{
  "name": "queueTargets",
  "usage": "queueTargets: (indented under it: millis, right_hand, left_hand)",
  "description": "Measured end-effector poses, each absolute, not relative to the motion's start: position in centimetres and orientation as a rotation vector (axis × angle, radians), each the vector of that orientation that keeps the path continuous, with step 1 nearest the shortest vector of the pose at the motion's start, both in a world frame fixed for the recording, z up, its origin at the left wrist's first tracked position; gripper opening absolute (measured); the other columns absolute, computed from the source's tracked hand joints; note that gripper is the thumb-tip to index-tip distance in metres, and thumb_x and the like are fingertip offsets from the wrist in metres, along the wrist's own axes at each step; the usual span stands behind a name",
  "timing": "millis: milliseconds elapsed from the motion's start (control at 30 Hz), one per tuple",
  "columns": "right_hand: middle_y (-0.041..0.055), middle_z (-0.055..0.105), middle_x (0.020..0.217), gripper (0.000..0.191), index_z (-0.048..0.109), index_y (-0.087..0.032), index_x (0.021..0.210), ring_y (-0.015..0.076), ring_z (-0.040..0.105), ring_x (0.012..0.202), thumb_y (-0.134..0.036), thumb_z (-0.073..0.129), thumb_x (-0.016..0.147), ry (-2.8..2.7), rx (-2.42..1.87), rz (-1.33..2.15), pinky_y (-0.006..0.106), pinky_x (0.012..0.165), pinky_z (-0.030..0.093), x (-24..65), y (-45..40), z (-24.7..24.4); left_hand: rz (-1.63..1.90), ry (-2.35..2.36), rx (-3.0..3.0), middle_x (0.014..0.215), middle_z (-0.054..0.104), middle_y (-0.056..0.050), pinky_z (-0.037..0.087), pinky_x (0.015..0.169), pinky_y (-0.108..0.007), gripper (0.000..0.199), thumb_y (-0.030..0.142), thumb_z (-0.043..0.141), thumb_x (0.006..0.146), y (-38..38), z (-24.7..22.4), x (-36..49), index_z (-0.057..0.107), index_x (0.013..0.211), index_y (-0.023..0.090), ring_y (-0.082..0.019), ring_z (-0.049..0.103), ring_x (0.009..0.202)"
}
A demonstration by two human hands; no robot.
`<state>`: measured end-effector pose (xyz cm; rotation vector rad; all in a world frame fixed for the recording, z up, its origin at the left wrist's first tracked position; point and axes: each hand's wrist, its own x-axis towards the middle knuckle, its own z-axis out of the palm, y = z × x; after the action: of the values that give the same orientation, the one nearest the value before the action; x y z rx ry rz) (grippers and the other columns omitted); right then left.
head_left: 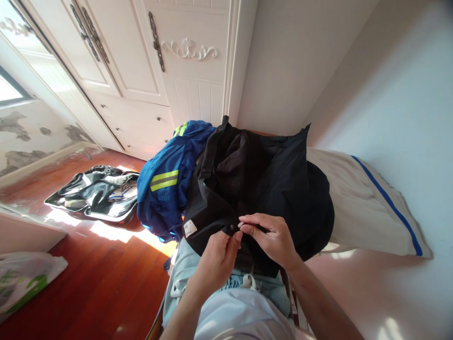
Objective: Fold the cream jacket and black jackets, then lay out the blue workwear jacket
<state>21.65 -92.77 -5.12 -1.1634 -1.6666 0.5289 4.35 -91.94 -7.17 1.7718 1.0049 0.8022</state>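
A black garment (pixel 276 189) is spread over the person's lap, with a white label (pixel 190 228) at its left and a small round snap (pixel 232 226) near its front edge. My left hand (pixel 221 255) pinches the garment's edge just below the snap. Close on its right, my right hand (pixel 271 236) has thumb and forefinger pinched at the edge, with a small pale bit showing at the fingertips. The fingertips of both hands nearly meet. Left of the black garment lies a blue garment (pixel 166 184) with yellow reflective strips.
A white cabinet (pixel 134 56) stands ahead. An open black suitcase (pixel 95 193) lies on the red wood floor (pixel 106 278) at left. A plastic bag (pixel 28 278) sits lower left. Beige cloth with a blue stripe (pixel 368 208) reaches toward the right wall (pixel 406 108).
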Motion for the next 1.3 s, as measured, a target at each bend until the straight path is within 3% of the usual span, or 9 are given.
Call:
queueTargets:
  millis: [433,567,700,833,900,1033,1100,1167,1300]
  right_hand:
    - [0.0004,0.074,0.077,0.018,0.077,-0.023,0.082,0.0164,0.067,0.073,-0.006,0.072,0.081,-1.78,-1.213,0.476,0.026,0.07,0.054,20.9,-89.1,-3.6]
    - [0.0001,0.073,0.077,0.017,0.076,-0.023,0.079,0.0169,0.066,0.073,-0.007,0.072,0.08,-1.742,-1.324,0.392,0.028,0.072,0.052,22.0,-87.5,-2.9]
    - [-0.0001,0.075,0.082,0.008,0.077,-0.023,0.081,0.0173,0.068,0.078,-0.016,0.075,0.079,-1.752,-1.321,0.584,0.029,0.077,0.052,23.4,-86.7,-2.0]
    - [0.0017,0.077,0.081,0.009,0.078,-0.022,0.079,0.0189,0.07,0.074,-0.029,0.078,0.075,-1.6,-1.396,0.737,0.029,0.071,0.053,24.3,-86.6,-1.4]
    - [0.0026,0.077,0.079,0.015,0.078,-0.021,0.079,0.0193,0.07,0.072,-0.034,0.079,0.073,-1.553,-1.425,0.792,0.028,0.067,0.053,24.5,-86.8,-1.2]
    - [0.0028,0.077,0.078,0.016,0.079,-0.021,0.079,0.0192,0.07,0.071,-0.036,0.08,0.072,-1.545,-1.443,0.817,0.027,0.065,0.053,23.9,-87.6,-0.4]
    - [0.0027,0.077,0.078,0.015,0.079,-0.021,0.079,0.0191,0.071,0.071,-0.035,0.08,0.073,-1.534,-1.437,0.794,0.027,0.066,0.054,23.5,-88.0,0.1]
    - [0.0031,0.077,0.079,0.015,0.079,-0.021,0.08,0.0191,0.071,0.072,-0.034,0.079,0.073,-1.494,-1.428,0.772,0.027,0.067,0.054,23.2,-88.4,0.4]
    - [0.0036,0.076,0.075,0.018,0.079,-0.019,0.08,0.0185,0.07,0.069,-0.036,0.08,0.073,-1.418,-1.39,0.836,0.026,0.064,0.053,23.5,-88.6,0.3]
  left_hand:
    - [0.928,1.158,1.363,0.051,0.045,0.003,0.028,0.046,-0.022,0.05,0.054,0.043,0.097,-92.5,-8.3,5.2,0.052,0.064,0.017,-0.009,0.04,0.047]
    - [1.003,1.145,1.253,0.055,0.047,0.001,0.028,0.046,-0.021,0.053,0.059,0.045,0.094,-93.7,-9.2,7.1,0.052,0.062,0.017,-0.009,0.041,0.049]
    - [0.971,1.145,1.111,0.051,0.047,0.001,0.027,0.042,-0.022,0.062,0.071,0.041,0.089,-94.1,-8.9,7.9,0.053,0.061,0.017,-0.009,0.039,0.043]
    - [0.596,1.024,1.477,0.046,0.051,-0.001,0.029,0.041,-0.021,0.063,0.061,0.04,0.096,-95.0,-5.8,5.3,0.055,0.053,0.017,-0.01,0.044,0.039]
    - [0.709,0.976,1.741,0.045,0.049,0.0,0.031,0.043,-0.021,0.057,0.049,0.045,0.098,-95.7,-3.7,3.6,0.054,0.051,0.018,-0.009,0.046,0.041]
    - [1.339,1.239,2.072,0.077,0.067,-0.004,0.049,0.061,-0.026,0.02,0.04,0.064,0.09,-95.0,-1.3,3.0,0.07,0.088,0.02,-0.017,0.062,0.068]
    - [1.32,1.404,2.218,0.098,0.07,-0.009,0.054,0.074,-0.035,0.038,0.049,0.072,0.082,-93.6,-1.6,4.1,0.069,0.107,0.021,-0.025,0.065,0.087]
    - [1.154,1.487,2.312,0.102,0.07,-0.009,0.055,0.076,-0.039,0.046,0.05,0.075,0.079,-92.3,-2.5,5.2,0.068,0.112,0.02,-0.028,0.066,0.091]
    - [1.168,1.438,2.243,0.095,0.071,-0.006,0.054,0.071,-0.032,0.027,0.038,0.066,0.089,-91.4,-4.3,6.0,0.07,0.11,0.02,-0.022,0.067,0.082]
